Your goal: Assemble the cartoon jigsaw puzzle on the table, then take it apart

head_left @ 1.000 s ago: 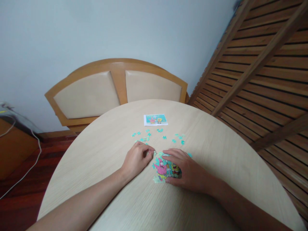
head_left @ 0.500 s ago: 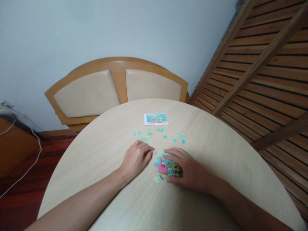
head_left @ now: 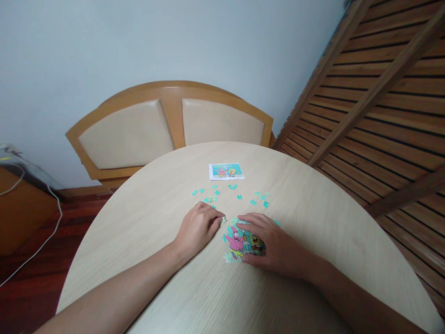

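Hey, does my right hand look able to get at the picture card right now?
Probably yes: only flat loose puzzle pieces lie between your right hand and the picture card, and nothing upright blocks the way.

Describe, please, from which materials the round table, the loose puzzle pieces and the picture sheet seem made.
Round table: wood or laminate, fairly matt, by its pale streaked grain.
Loose puzzle pieces: probably cardboard, thin and flat; finish unclear.
Picture sheet: likely paper, finish unclear, thin with white margin.

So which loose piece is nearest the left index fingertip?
The pale piece by the fingers of the left hand, just off the upper-left of the puzzle. The scattered pieces lie farther up, toward the card.
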Motion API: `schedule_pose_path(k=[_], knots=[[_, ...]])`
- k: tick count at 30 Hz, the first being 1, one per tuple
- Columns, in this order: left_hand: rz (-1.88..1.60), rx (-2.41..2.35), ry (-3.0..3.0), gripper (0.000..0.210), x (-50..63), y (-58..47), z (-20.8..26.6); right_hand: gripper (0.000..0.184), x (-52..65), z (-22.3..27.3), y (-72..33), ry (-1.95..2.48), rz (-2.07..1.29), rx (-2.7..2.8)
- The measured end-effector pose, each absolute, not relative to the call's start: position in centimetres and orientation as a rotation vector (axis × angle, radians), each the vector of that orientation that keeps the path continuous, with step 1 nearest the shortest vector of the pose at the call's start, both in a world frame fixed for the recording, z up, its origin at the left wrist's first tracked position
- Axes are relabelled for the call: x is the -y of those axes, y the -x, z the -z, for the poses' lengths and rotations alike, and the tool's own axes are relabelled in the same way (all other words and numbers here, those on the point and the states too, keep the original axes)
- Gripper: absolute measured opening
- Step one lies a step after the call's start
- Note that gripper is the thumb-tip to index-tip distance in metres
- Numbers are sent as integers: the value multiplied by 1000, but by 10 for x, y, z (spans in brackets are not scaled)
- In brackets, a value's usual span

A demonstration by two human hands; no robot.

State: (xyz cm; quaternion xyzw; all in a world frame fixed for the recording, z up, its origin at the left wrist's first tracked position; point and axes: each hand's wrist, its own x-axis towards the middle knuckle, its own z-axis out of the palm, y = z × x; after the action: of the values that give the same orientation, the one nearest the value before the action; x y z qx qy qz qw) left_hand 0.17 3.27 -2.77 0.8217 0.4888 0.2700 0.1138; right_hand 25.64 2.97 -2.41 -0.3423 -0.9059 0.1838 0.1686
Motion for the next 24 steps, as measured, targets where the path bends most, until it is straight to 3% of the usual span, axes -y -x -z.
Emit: schedule_pose_path(k=[13, 24], knots=[[-780, -1412, -2403, 19, -33, -3, 28, 79, -32, 28, -260, 960, -542, 2575], [-783, -1410, -2150, 22, -23, 2, 24, 74, -31, 26, -260, 952, -543, 2561]])
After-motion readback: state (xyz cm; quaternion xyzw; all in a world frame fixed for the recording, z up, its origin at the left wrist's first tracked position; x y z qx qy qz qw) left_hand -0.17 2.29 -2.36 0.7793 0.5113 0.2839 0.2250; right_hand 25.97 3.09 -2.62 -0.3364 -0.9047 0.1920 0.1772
